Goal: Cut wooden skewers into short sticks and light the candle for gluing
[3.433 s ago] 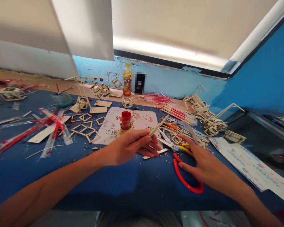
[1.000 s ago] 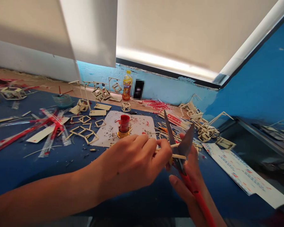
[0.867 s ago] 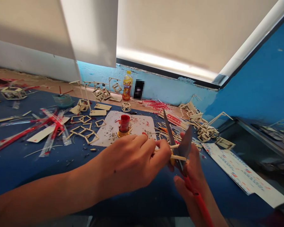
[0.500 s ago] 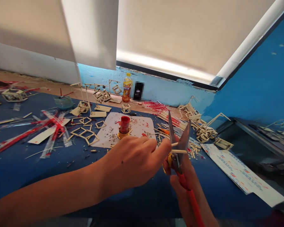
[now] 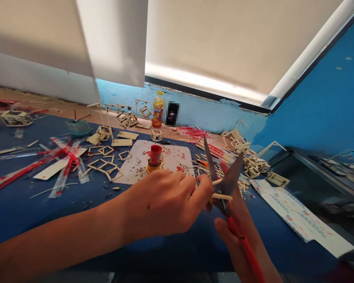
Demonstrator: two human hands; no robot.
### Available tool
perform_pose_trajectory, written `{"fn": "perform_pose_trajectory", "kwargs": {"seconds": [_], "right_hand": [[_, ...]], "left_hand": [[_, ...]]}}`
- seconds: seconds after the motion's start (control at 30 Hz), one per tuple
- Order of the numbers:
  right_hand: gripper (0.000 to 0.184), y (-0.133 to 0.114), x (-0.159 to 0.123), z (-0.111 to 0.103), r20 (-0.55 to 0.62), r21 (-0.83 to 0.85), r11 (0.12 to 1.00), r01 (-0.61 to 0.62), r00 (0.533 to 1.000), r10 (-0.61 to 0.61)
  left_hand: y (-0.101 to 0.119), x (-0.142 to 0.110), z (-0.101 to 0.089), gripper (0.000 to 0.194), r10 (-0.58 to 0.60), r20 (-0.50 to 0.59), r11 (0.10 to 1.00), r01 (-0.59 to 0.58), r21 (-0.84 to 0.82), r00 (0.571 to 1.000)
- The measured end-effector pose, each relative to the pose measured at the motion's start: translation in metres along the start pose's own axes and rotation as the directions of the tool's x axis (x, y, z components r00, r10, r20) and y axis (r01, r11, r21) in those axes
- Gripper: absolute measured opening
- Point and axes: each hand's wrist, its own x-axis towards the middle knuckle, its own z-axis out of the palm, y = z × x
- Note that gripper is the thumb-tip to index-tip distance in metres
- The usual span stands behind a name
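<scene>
Over the near part of the table (image 5: 179,251), the left hand (image 5: 165,204) is before a mat (image 5: 176,157), with two sticks (image 5: 222,197) jutting rightward from it at the blades of the scissors (image 5: 233,177) in the right hand (image 5: 238,220). On the mat, behind the left hand, is a jar (image 5: 155,155); behind the mat sits a cube frame (image 5: 157,135), then a bottle (image 5: 158,112) before the wall (image 5: 191,104). Left of the mat lie flat frames (image 5: 105,169), and farther left wrapped strips (image 5: 67,153) across a card (image 5: 48,169), a bowl (image 5: 78,129) behind them. Right of the mat, a stick bundle (image 5: 216,149) lies behind the scissors; farther right are heaped frames (image 5: 255,161), with boards (image 5: 297,214) nearer, along the right side.
</scene>
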Motion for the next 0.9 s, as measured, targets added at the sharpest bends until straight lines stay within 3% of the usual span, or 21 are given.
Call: {"fn": "perform_pose_trajectory", "kwargs": {"seconds": [0.27,0.37,0.5,0.7,0.9], "right_hand": [[0.063,0.005,-0.003,0.000,-0.017,-0.142,0.989,-0.041,0.999,0.039],[0.069,0.008,-0.007,-0.004,0.014,-0.148,0.987,-0.056,0.998,0.058],[0.075,0.010,-0.013,-0.010,-0.042,-0.151,0.987,-0.061,0.998,0.055],[0.088,-0.008,-0.012,-0.020,0.062,-0.178,0.979,-0.103,0.991,0.116],[0.076,-0.014,-0.008,-0.014,-0.019,-0.157,0.986,-0.060,0.998,0.057]], "left_hand": [[-0.001,-0.008,0.006,0.022,-0.054,0.007,0.994,0.055,-0.095,0.999],[0.002,-0.009,0.011,0.019,-0.145,0.017,0.960,0.144,-0.241,0.989],[0.009,-0.008,0.011,0.015,-0.232,0.048,0.880,0.231,-0.416,0.972],[0.012,-0.005,0.005,0.020,-0.143,-0.013,0.948,0.133,-0.289,0.990],[0.010,-0.006,0.003,0.024,-0.141,-0.039,0.948,0.124,-0.293,0.989]]}}
